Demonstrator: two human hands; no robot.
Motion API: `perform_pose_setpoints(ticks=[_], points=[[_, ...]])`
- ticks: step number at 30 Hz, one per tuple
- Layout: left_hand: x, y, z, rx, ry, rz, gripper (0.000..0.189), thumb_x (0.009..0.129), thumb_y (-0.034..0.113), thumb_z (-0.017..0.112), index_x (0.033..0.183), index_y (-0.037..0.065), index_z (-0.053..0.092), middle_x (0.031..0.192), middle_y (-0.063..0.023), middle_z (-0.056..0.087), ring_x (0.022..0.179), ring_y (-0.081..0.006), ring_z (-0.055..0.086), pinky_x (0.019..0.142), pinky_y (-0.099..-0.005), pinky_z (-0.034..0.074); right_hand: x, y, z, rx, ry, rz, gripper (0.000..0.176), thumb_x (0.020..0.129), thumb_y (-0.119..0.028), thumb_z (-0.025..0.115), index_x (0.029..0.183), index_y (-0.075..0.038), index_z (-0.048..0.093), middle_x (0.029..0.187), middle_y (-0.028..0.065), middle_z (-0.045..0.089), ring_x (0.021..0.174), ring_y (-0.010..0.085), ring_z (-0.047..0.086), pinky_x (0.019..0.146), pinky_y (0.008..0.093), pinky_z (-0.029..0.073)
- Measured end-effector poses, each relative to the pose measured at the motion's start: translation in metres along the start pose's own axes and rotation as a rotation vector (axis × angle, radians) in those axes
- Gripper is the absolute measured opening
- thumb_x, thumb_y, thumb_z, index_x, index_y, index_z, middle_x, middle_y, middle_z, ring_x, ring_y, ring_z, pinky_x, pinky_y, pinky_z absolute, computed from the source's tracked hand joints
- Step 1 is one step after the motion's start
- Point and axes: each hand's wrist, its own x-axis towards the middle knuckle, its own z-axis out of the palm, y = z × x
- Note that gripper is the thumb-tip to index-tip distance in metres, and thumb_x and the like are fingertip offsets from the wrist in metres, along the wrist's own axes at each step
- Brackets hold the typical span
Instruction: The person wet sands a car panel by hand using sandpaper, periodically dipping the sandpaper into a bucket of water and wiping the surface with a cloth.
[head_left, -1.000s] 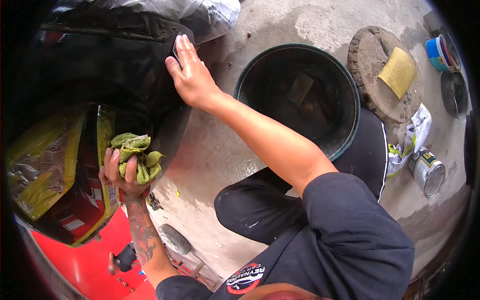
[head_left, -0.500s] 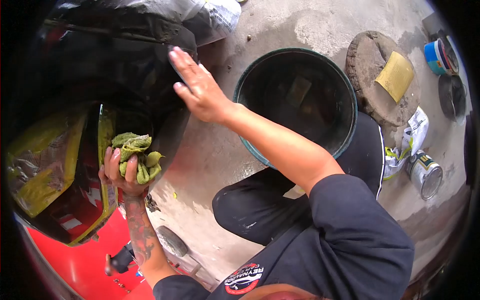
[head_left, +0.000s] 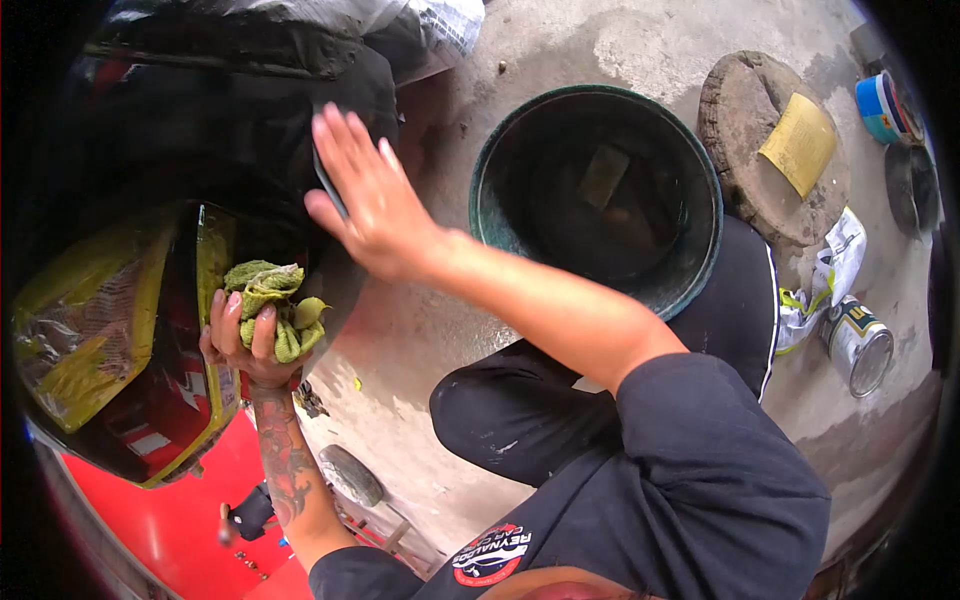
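Note:
My right hand (head_left: 370,200) lies flat over a black glossy car body panel (head_left: 270,130), fingers stretched and thumb apart. Pressed beneath the palm is a thin grey piece, apparently sandpaper (head_left: 327,180), of which only an edge shows. My left hand (head_left: 245,340) grips a bunched green cloth (head_left: 275,305) beside the panel. Next to that hand is a lamp area covered with plastic and yellow masking tape (head_left: 100,350).
A dark green tub (head_left: 480,215) holds water and a submerged rectangular piece (head_left: 604,176). Right of it, a wooden stump (head_left: 730,110) bears a yellow sheet (head_left: 800,145). A tipped metal can (head_left: 860,350), a plastic bag (head_left: 835,255) and a blue tub (head_left: 878,108) lie beyond.
My right hand has slid slightly down and left along the black panel, with the grey piece beneath it. My left hand keeps hold of the green cloth in about the same spot.

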Motion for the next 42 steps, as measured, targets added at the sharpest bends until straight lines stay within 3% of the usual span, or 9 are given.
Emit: perform_pose_setpoints(ticks=[5,7,15,19,22,32,38,39,42], points=[[0.003,0.003,-0.001,0.010,0.011,-0.005,0.060,0.090,0.057,0.069,0.132,0.020,0.048,0.134,-0.0110,0.053,0.124,-0.0355,0.061,0.104,-0.0475,0.035,-0.022,-0.007,0.014,-0.021,0.024,-0.024,0.079,0.103,-0.039,0.055,0.165,-0.005,0.018,0.171,0.0211,0.017,0.155,0.0440,0.022,0.117,0.0659,0.029],[0.003,0.003,0.000,0.014,0.015,-0.016,0.058,0.091,0.060,0.066,0.130,0.021,0.049,0.134,-0.0102,0.053,0.124,-0.0344,0.061,0.106,-0.0475,0.033,-0.062,-0.017,0.015,0.008,-0.168,0.016,0.085,0.101,-0.040,0.058,0.166,-0.006,0.015,0.172,0.0199,0.013,0.157,0.0424,0.019,0.119,0.0675,0.024],[0.004,0.005,0.002,0.001,0.030,-0.038,0.053,0.096,0.064,0.057,0.130,0.024,0.049,0.134,-0.0090,0.052,0.125,-0.0324,0.060,0.111,-0.0473,0.029,0.006,-0.012,0.020,0.003,0.097,0.128,0.079,0.104,-0.039,0.054,0.165,-0.005,0.016,0.172,0.0202,0.013,0.157,0.0426,0.016,0.119,0.0657,0.024],[0.003,0.004,0.004,0.043,0.036,-0.032,0.053,0.096,0.064,0.057,0.130,0.024,0.049,0.135,-0.0086,0.052,0.124,-0.0317,0.060,0.110,-0.0462,0.029,-0.074,-0.030,0.031,0.060,-0.174,0.152,0.084,0.104,-0.038,0.053,0.167,-0.006,0.007,0.174,0.0190,0.005,0.160,0.0395,0.007,0.121,0.0653,0.017],[0.001,0.003,0.003,0.036,0.021,-0.033,0.054,0.095,0.064,0.058,0.130,0.024,0.048,0.135,-0.0084,0.052,0.124,-0.0316,0.061,0.110,-0.0455,0.030,-0.025,-0.016,0.033,0.091,0.122,0.257,0.076,0.107,-0.038,0.049,0.166,-0.005,0.013,0.172,0.0203,0.011,0.159,0.0399,0.013,0.123,0.0622,0.016],[0.002,0.003,0.004,0.026,0.036,-0.024,0.053,0.095,0.060,0.062,0.130,0.023,0.049,0.136,-0.0100,0.051,0.124,-0.0324,0.061,0.111,-0.0465,0.030,-0.031,-0.010,0.042,0.318,0.159,0.510,0.074,0.109,-0.041,0.045,0.167,-0.012,0.009,0.174,0.0154,0.007,0.160,0.0368,0.008,0.123,0.0622,0.011],[0.003,0.004,0.003,0.016,0.037,-0.028,0.053,0.096,0.062,0.060,0.131,0.023,0.050,0.136,-0.0098,0.051,0.124,-0.0324,0.061,0.112,-0.0464,0.030,-0.068,-0.014,0.056,0.434,0.110,0.358,0.075,0.111,-0.032,0.042,0.164,0.001,0.001,0.173,0.0219,-0.002,0.160,0.0331,-0.001,0.129,0.0418,0.005],[0.004,0.005,0.003,0.027,0.039,-0.030,0.054,0.096,0.062,0.059,0.131,0.023,0.050,0.136,-0.0098,0.051,0.124,-0.0324,0.061,0.112,-0.0464,0.030,-0.072,-0.019,0.055,0.416,0.103,0.376,0.077,0.109,-0.034,0.046,0.164,0.000,0.006,0.171,0.0269,0.003,0.159,0.0419,0.005,0.128,0.0470,0.011],[0.003,0.005,0.002,0.028,0.027,-0.024,0.054,0.096,0.063,0.059,0.131,0.023,0.050,0.136,-0.0096,0.051,0.125,-0.0326,0.061,0.111,-0.0466,0.030,-0.029,0.007,0.046,0.363,0.257,0.452,0.077,0.108,-0.037,0.048,0.164,0.001,0.011,0.170,0.0270,0.011,0.158,0.0426,0.013,0.127,0.0481,0.015]])
